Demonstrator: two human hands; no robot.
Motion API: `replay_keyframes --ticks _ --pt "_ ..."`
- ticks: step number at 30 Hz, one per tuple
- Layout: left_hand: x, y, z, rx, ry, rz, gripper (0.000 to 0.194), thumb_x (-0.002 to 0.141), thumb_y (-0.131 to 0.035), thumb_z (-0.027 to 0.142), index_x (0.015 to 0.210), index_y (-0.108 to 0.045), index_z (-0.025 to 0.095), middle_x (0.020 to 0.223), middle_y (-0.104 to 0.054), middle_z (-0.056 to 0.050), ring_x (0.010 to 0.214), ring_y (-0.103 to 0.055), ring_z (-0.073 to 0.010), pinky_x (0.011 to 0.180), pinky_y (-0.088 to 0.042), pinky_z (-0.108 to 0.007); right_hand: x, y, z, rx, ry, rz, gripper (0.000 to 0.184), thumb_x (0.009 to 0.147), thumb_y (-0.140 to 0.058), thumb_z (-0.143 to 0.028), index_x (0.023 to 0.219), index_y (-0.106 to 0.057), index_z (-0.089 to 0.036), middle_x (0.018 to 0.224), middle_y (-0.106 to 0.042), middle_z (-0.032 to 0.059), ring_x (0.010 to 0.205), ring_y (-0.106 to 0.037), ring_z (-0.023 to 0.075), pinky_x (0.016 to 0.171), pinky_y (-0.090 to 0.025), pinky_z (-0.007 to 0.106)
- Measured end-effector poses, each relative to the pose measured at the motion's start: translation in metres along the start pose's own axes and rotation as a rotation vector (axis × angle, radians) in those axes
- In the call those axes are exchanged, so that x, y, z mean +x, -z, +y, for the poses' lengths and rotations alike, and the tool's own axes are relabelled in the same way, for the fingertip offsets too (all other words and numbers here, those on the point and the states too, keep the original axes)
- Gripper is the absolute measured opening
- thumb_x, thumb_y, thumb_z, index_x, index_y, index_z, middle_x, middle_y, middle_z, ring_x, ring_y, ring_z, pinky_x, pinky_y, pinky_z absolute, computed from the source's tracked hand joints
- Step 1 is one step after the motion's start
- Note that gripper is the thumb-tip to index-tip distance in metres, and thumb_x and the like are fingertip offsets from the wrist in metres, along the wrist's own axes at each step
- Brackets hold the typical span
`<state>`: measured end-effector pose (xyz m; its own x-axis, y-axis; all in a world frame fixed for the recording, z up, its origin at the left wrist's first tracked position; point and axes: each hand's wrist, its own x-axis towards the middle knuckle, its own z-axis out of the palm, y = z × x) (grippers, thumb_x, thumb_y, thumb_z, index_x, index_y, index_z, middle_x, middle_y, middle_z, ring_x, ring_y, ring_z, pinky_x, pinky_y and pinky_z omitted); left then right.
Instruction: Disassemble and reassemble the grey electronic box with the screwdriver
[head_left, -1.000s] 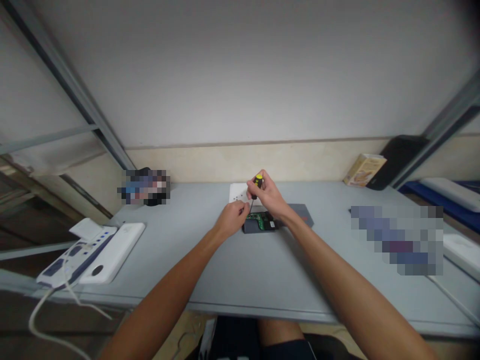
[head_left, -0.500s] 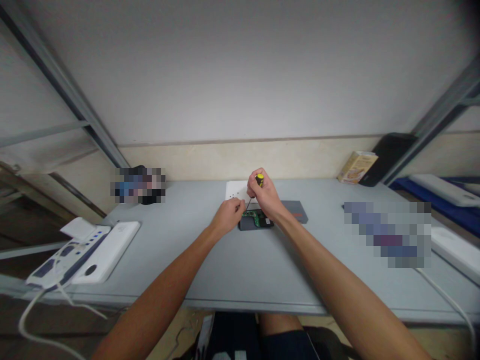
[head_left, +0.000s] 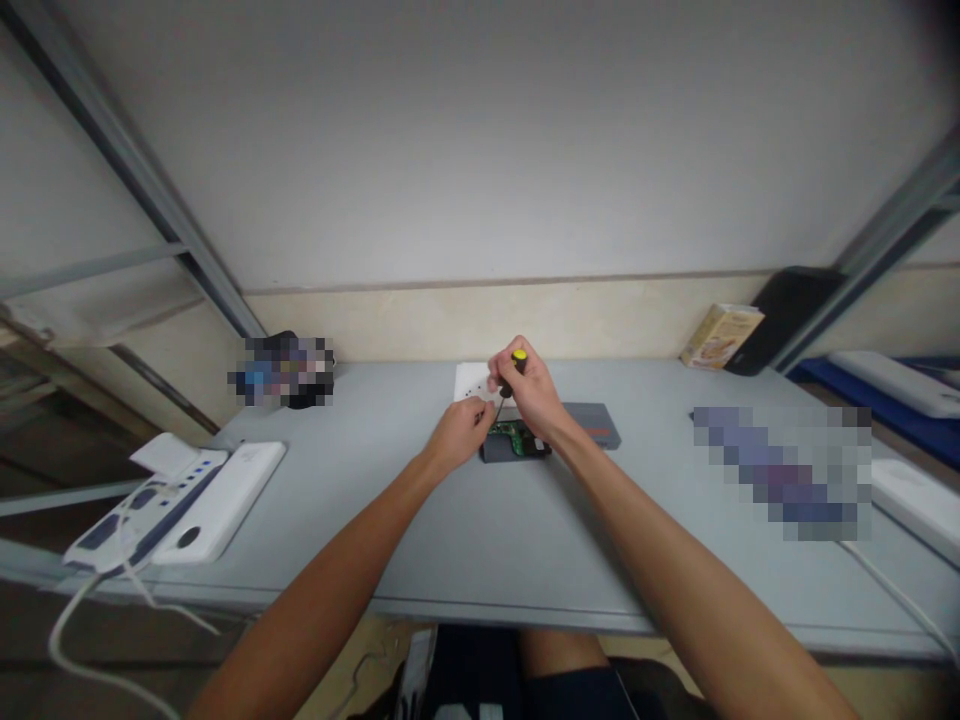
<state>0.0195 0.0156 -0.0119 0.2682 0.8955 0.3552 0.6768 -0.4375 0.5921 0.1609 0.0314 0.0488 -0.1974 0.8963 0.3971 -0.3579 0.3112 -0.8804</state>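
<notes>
A screwdriver [head_left: 514, 372] with a black and yellow handle is gripped in my right hand [head_left: 536, 392], its thin shaft slanting down to the left. Below its tip lies an opened dark grey device [head_left: 495, 450], with a green circuit board [head_left: 519, 432] and a black part showing inside. My left hand [head_left: 459, 435] is closed at the device's far left corner, fingertips pinched beside the screwdriver's tip. What those fingers hold, if anything, is hidden. A flat grey panel [head_left: 600, 424] lies just right of the device, partly behind my right hand.
White paper [head_left: 469, 378] with several small dark dots or pieces lies behind my hands. A power strip [head_left: 142, 510] and a white power bank-like slab [head_left: 225, 500] sit at left. A yellow box [head_left: 721, 336] stands at back right. Blurred items flank the grey table [head_left: 495, 560].
My right fingers have shifted around the screwdriver handle, and more of the handle now shows. My left hand stays at the device's corner. The whole view has moved slightly.
</notes>
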Motion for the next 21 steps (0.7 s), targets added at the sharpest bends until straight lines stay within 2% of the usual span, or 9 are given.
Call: replay_keyframes --ticks 3,5,7,10,13,15,17,19,21 --pt "-0.0002 0.0011 0.0008 -0.006 0.001 -0.008 0.043 0.103 -0.041 0.034 0.067 -0.058 0.017 0.064 -0.059 -0.001 0.062 -0.052 -0.0138 0.061 -0.034 -0.027 0.0021 0.0004 0.0028 0.010 -0.014 0.015 0.046 0.089 -0.053 -0.073 0.091 -0.055 -0.027 0.063 -0.042 -0.0060 0.049 -0.040 0.0113 0.051 -0.037 0.026" --pt "-0.0001 0.0015 0.0012 -0.005 -0.007 -0.011 0.044 0.103 -0.040 0.034 0.068 -0.059 0.017 0.066 -0.060 -0.001 0.063 -0.053 -0.0140 0.063 -0.036 -0.027 0.0033 0.0008 0.0024 0.041 -0.050 0.012 0.053 0.091 -0.044 -0.076 0.096 -0.060 -0.026 0.068 -0.047 -0.0029 0.053 -0.045 0.0125 0.053 -0.041 0.028" --pt "0.0000 0.0016 0.0015 0.000 -0.004 -0.015 0.044 0.103 -0.039 0.034 0.069 -0.060 0.017 0.067 -0.061 -0.001 0.064 -0.053 -0.0143 0.063 -0.036 -0.027 0.0040 0.0017 0.0004 0.060 -0.057 0.038 0.049 0.090 -0.051 -0.073 0.093 -0.061 -0.025 0.077 -0.054 0.0002 0.062 -0.054 0.0139 0.060 -0.046 0.029" --pt "0.0001 0.0017 0.0025 -0.005 0.012 -0.010 0.042 0.103 -0.040 0.032 0.070 -0.061 0.017 0.068 -0.063 -0.002 0.064 -0.054 -0.0146 0.064 -0.038 -0.027 0.0041 0.0041 -0.0037 0.087 -0.046 0.072 0.042 0.083 -0.067 -0.065 0.086 -0.052 -0.026 0.099 -0.065 0.0036 0.083 -0.066 0.0177 0.072 -0.052 0.031" --pt "-0.0002 0.0021 0.0035 -0.011 0.007 -0.006 0.041 0.103 -0.040 0.031 0.071 -0.061 0.017 0.070 -0.064 -0.003 0.066 -0.055 -0.0149 0.067 -0.039 -0.027 0.0039 0.0067 -0.0055 0.118 -0.054 0.083 0.049 0.079 -0.074 -0.061 0.082 -0.039 -0.026 0.111 -0.069 0.0031 0.091 -0.069 0.0190 0.075 -0.053 0.032" --pt "-0.0005 0.0021 0.0035 -0.003 -0.006 -0.010 0.041 0.103 -0.040 0.031 0.070 -0.060 0.017 0.070 -0.064 -0.003 0.066 -0.056 -0.0150 0.067 -0.039 -0.027 0.0044 0.0074 -0.0041 0.114 -0.045 0.117 0.053 0.077 -0.077 -0.059 0.082 -0.035 -0.027 0.095 -0.069 -0.0007 0.074 -0.064 0.0146 0.065 -0.049 0.028" --pt "-0.0006 0.0020 0.0028 0.009 -0.013 -0.010 0.041 0.103 -0.041 0.030 0.068 -0.059 0.017 0.070 -0.063 -0.003 0.066 -0.055 -0.0149 0.066 -0.038 -0.027 0.0055 0.0070 -0.0012 0.101 -0.013 0.164 0.053 0.078 -0.076 -0.060 0.082 -0.035 -0.027 0.071 -0.057 -0.0064 0.055 -0.050 0.0108 0.054 -0.041 0.025" --pt "-0.0004 0.0017 0.0019 0.017 -0.011 -0.011 0.041 0.103 -0.042 0.030 0.069 -0.059 0.017 0.069 -0.063 -0.002 0.065 -0.055 -0.0147 0.065 -0.037 -0.027 0.0070 0.0063 0.0018 0.078 0.009 0.172 0.046 0.084 -0.066 -0.066 0.085 -0.041 -0.028 0.062 -0.043 -0.0081 0.049 -0.040 0.0110 0.050 -0.036 0.025" --pt "-0.0001 0.0016 0.0014 0.023 -0.009 -0.015 0.041 0.104 -0.041 0.030 0.069 -0.060 0.017 0.069 -0.063 -0.002 0.065 -0.054 -0.0144 0.065 -0.037 -0.027 0.0082 0.0062 0.0031 0.060 -0.009 0.138 0.044 0.091 -0.051 -0.071 0.091 -0.050 -0.028 0.063 -0.042 -0.0056 0.053 -0.043 0.0130 0.053 -0.040 0.028"
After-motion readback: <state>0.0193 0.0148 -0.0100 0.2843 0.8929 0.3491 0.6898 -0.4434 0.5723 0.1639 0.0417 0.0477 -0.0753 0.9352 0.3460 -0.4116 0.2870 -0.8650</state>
